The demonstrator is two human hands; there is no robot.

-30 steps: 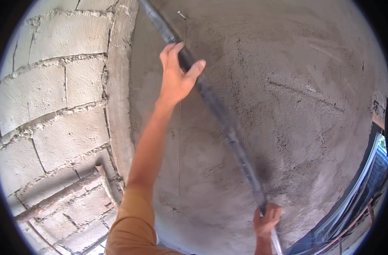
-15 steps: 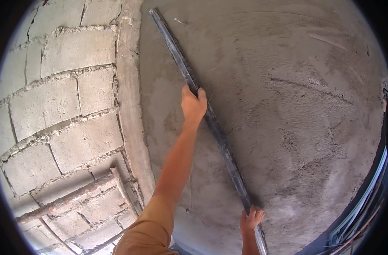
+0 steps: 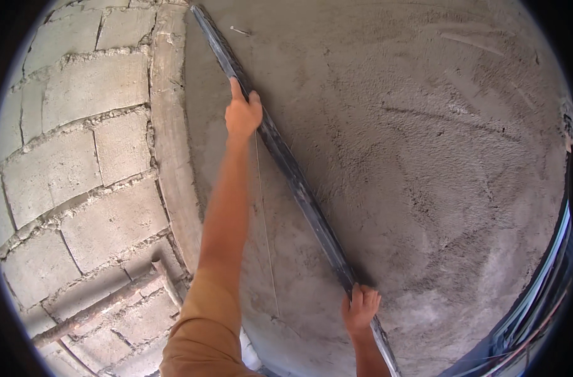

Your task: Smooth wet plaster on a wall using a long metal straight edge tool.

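Observation:
A long dark straightedge bar (image 3: 299, 185) slants across the grey plastered wall (image 3: 393, 207), from the upper left down to the lower right. Around its upper part my left hand (image 3: 243, 116) is closed, with the index finger laid along the bar. Lower down, my right hand (image 3: 362, 308) grips the bar near its pale, plaster-smeared bottom end. The bar lies against or very close to the plaster; exact contact I cannot tell. Parts of the plaster look smooth and others rough, with a ridge right of the bar.
Left of the plaster runs a pale vertical strip (image 3: 173, 125), then a wall of grey blocks (image 3: 104, 75). Rusty pipes (image 3: 98, 308) stand before the blocks at lower left. A nail (image 3: 240, 31) sticks out near the top, and a thin string (image 3: 264, 213) hangs below my left hand.
The straightedge has shifted left and upward across the plaster with both hands on it. My left hand has moved farther up and left, while the right has risen slightly.

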